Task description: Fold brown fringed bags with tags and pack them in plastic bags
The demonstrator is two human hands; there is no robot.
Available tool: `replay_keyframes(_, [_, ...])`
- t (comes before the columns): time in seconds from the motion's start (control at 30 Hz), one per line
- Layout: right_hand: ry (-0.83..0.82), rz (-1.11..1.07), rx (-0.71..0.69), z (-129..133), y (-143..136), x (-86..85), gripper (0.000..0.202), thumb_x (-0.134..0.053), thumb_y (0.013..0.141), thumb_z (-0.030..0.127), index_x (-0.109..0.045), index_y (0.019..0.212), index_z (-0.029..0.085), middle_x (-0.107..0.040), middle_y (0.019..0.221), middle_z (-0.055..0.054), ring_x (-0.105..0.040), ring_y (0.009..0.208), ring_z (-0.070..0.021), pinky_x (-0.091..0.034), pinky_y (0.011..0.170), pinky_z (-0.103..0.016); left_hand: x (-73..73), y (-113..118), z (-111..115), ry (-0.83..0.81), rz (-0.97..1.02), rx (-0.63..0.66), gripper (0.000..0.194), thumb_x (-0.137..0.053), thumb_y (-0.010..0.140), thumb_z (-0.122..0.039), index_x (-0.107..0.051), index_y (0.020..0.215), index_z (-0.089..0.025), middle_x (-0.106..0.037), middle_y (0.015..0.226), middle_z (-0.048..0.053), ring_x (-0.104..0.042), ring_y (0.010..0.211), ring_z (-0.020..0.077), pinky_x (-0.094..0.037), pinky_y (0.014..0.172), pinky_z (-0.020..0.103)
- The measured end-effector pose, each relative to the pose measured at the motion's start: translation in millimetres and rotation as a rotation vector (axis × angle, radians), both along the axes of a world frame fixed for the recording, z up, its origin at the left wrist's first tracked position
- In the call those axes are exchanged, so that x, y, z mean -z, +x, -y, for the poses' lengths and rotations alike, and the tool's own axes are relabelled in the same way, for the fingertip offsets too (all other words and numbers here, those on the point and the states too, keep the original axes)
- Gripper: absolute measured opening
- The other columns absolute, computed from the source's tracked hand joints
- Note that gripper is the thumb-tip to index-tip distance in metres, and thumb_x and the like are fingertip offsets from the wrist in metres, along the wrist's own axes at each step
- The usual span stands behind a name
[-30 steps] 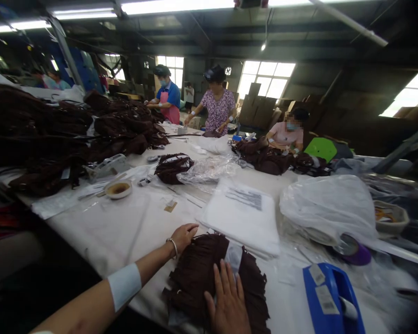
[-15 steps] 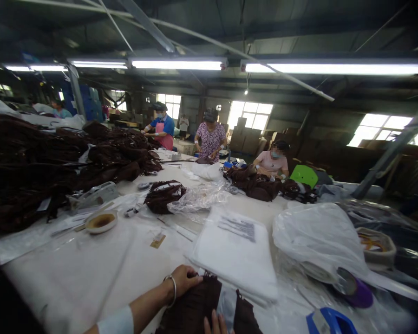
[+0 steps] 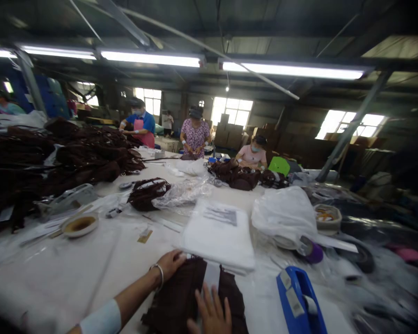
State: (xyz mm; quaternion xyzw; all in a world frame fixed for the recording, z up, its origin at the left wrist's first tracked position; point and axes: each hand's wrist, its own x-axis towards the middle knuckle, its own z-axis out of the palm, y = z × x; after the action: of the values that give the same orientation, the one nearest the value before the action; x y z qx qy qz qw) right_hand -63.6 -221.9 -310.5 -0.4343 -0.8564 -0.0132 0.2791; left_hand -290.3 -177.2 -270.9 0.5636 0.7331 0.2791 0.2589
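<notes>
A dark brown fabric piece (image 3: 181,297) lies at the table's near edge, with a pale strip (image 3: 212,273) running across it. My left hand (image 3: 170,266), with a bracelet at the wrist, is at the fabric's upper left corner, fingers closed together; what they may hold there is too small to name. Spread fingers of my right hand (image 3: 212,311) rest flat on the fabric and over the pale strip. Just beyond lies a stack of white plastic bags (image 3: 218,236) with dark print. To the right stands a blue tape dispenser (image 3: 299,301).
Heaps of brown fabric (image 3: 55,157) fill the left side. A round dish (image 3: 80,225) sits on the white table (image 3: 66,273). Clear plastic (image 3: 184,192) lies mid-table, a white bag (image 3: 284,213) at right. Several people work across the table.
The view has swung right, showing more of the blue tape dispenser. More of my right hand is visible, its fingers spread on the fabric. My left hand remains at the fabric's upper corner.
</notes>
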Motion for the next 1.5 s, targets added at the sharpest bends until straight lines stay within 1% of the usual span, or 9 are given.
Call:
replay_keyframes(0.1, [-0.090, -0.002, 0.070, -6.3, 16.9, -45.6, 0.056, -0.035, 0.092, 0.052, -0.033, 0.142, 0.026, -0.032, 0.148, -0.005, -0.028, 0.137, -0.0294, -0.025, 0.108, -0.054, -9.3, 21.6, 15.6, 0.133, -0.149, 0.036, 0.051, -0.042, 0.090, -0.038, -0.043, 0.136, -0.015, -0.035, 0.147, 0.010, -0.020, 0.139, 0.0267, -0.014, 0.113, 0.045])
replay_keyframes(0.17, [-0.117, -0.011, 0.107, -16.2, 21.6, -57.1, 0.062, -0.031, 0.093, 0.051, -0.020, 0.146, 0.020, -0.021, 0.153, -0.007, -0.015, 0.141, -0.0265, -0.017, 0.112, -0.052, -5.2, 40.6, 26.3, 0.271, -0.349, 0.154, 0.051, -0.041, 0.093, -0.038, -0.038, 0.140, -0.020, -0.026, 0.151, 0.007, -0.012, 0.141, 0.0263, -0.004, 0.113, 0.050])
replay_keyframes(0.37, [-0.367, 0.088, 0.106, -33.3, 35.6, -8.7, 0.062, -0.033, 0.092, 0.053, -0.028, 0.144, 0.021, -0.031, 0.149, -0.011, -0.026, 0.138, -0.0263, -0.019, 0.109, -0.052, 31.6, 60.7, 42.5, 0.158, -0.564, 0.295, 0.050, -0.040, 0.093, -0.038, -0.035, 0.141, -0.026, -0.028, 0.151, 0.004, -0.019, 0.139, 0.0270, -0.007, 0.112, 0.054])
replay_keyframes(0.53, [-0.476, -0.107, 0.183, -30.2, 94.2, -8.0, 0.058, -0.033, 0.092, 0.049, -0.034, 0.141, 0.017, -0.034, 0.148, -0.010, -0.021, 0.140, -0.0273, -0.016, 0.111, -0.054, 24.3, 45.6, 42.7, 0.152, -0.506, 0.301, 0.047, -0.036, 0.095, -0.038, -0.039, 0.139, -0.022, -0.031, 0.149, 0.007, -0.018, 0.140, 0.0279, -0.011, 0.111, 0.058])
replay_keyframes(0.73, [-0.696, -0.472, 0.331, 46.8, 170.2, -13.1, 0.051, -0.039, 0.089, 0.050, -0.051, 0.127, 0.019, -0.055, 0.130, -0.011, -0.049, 0.121, -0.0234, -0.038, 0.104, -0.041, 2.1, 43.1, 89.2, 0.348, -0.345, 0.554, 0.046, -0.038, 0.096, -0.037, -0.041, 0.137, -0.018, -0.041, 0.144, 0.007, -0.025, 0.138, 0.0212, -0.021, 0.114, 0.042])
replay_keyframes(0.83, [-0.587, -0.345, 0.298, 83.6, 169.1, -0.3, 0.045, -0.057, 0.080, 0.048, -0.058, 0.114, 0.018, -0.055, 0.129, -0.012, -0.044, 0.125, -0.0277, -0.034, 0.106, -0.046, 5.0, 53.4, 115.5, 0.306, -0.410, 0.712, 0.056, -0.050, 0.090, -0.038, -0.033, 0.142, -0.023, -0.033, 0.148, 0.005, -0.024, 0.139, 0.0231, -0.013, 0.116, 0.044])
replay_keyframes(1.0, [-0.518, -0.327, 0.253, 94.0, 157.9, 1.7, 0.018, -0.051, 0.084, 0.036, -0.059, 0.081, 0.021, -0.059, 0.122, -0.009, -0.045, 0.124, -0.0259, -0.034, 0.105, -0.044, 15.8, 58.0, 133.0, 0.275, -0.562, 0.708, 0.069, -0.050, 0.082, -0.011, -0.025, 0.145, -0.024, -0.025, 0.152, 0.004, -0.020, 0.140, 0.0224, -0.009, 0.116, 0.047])
replay_keyframes(1.27, [-1.133, -0.747, 0.326, 74.1, 188.7, -13.0, 0.039, -0.062, 0.072, 0.055, -0.057, 0.092, 0.021, -0.067, 0.079, -0.004, -0.065, 0.079, -0.0233, -0.050, 0.078, -0.035, 21.2, 29.0, 151.0, 0.395, -0.582, 0.669, 0.059, -0.046, 0.089, -0.012, -0.029, 0.144, -0.024, -0.034, 0.148, 0.005, -0.028, 0.137, 0.0224, -0.023, 0.113, 0.045])
replay_keyframes(1.5, [-1.660, -0.854, 0.075, 82.1, 171.4, -21.7, 0.057, -0.067, 0.071, 0.053, -0.052, 0.117, 0.022, -0.064, 0.099, -0.006, -0.064, 0.087, -0.0206, -0.048, 0.075, -0.032, 14.9, 35.2, 158.4, 0.445, -0.592, 0.631, 0.057, -0.045, 0.086, -0.008, -0.035, 0.140, -0.021, -0.037, 0.146, 0.009, -0.022, 0.139, 0.0287, -0.019, 0.111, 0.057])
